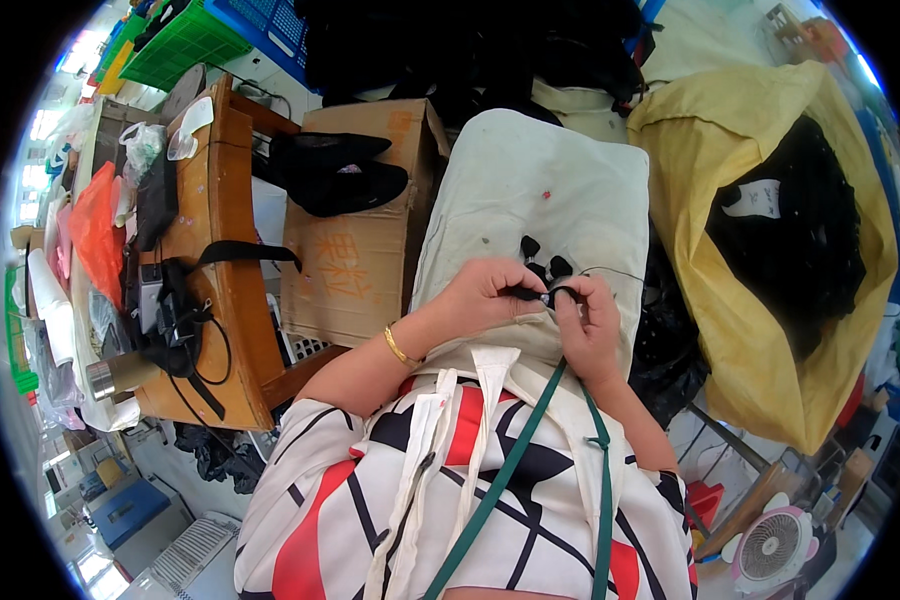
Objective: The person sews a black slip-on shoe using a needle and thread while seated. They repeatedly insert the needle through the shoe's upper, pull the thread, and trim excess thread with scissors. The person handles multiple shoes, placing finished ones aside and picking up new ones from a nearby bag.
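Note:
Over a white cloth-covered work surface (530,170), my left hand (490,295) and my right hand (588,325) meet close to my body. Between them is a thin black strap (562,291) with a small shiny piece on it. The left fingertips pinch one end of the strap, and the right thumb and fingers pinch the other. Just beyond my fingertips lie a few small black pieces (531,246), partly hidden by the hands. A thin dark thread (610,270) runs out to the right on the cloth.
To the left, a pair of black shoes (345,180) rests on a cardboard box (335,290), beside a wooden table (210,370) with cables. A yellow sack (760,380) of black items stands at the right. Dark material (470,50) is piled beyond the work surface. A fan (772,548) sits lower right.

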Demonstrator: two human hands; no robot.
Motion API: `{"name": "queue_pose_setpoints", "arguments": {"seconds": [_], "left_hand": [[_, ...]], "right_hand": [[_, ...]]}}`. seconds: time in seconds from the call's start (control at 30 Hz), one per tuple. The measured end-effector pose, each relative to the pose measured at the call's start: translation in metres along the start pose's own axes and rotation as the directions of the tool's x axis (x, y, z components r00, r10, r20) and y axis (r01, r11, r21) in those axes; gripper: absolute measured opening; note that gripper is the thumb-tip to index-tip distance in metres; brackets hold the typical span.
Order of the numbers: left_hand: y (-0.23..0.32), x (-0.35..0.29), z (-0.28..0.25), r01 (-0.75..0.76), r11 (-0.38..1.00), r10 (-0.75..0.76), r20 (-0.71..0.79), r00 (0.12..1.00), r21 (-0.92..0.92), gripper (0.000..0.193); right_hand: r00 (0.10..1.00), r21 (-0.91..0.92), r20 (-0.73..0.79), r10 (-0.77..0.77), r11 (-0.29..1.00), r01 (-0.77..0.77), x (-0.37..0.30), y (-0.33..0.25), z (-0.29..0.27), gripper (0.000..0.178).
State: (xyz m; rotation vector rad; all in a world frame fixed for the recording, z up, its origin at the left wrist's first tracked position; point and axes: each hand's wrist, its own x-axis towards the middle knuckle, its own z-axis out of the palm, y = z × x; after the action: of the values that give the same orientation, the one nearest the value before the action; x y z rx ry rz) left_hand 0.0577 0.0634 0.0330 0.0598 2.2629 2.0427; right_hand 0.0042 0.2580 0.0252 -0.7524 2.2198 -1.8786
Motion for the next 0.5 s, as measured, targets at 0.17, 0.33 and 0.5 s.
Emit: {"name": "queue_pose_setpoints", "arguments": {"seconds": [0.17,0.33,0.5], "left_hand": [[0.003,-0.005,0.005,0.017,1.000,-0.017,-0.008,1.000,-0.024,0.019],[0.007,-0.003,-0.005,-0.156,0.936,0.161,0.013,0.987,0.317,0.023],[0.016,-0.003,-0.015,-0.313,0.842,0.332,0.035,0.943,0.440,0.026]], "right_hand": [[0.921,0.413,0.100,0.375,0.827,-0.382,-0.012,0.006,0.003,0.009],[0.889,0.350,0.239,0.390,0.820,-0.454,-0.004,-0.002,-0.012,0.017],[0.876,0.248,0.284,0.389,0.853,-0.459,0.011,-0.020,-0.041,0.021]]}}
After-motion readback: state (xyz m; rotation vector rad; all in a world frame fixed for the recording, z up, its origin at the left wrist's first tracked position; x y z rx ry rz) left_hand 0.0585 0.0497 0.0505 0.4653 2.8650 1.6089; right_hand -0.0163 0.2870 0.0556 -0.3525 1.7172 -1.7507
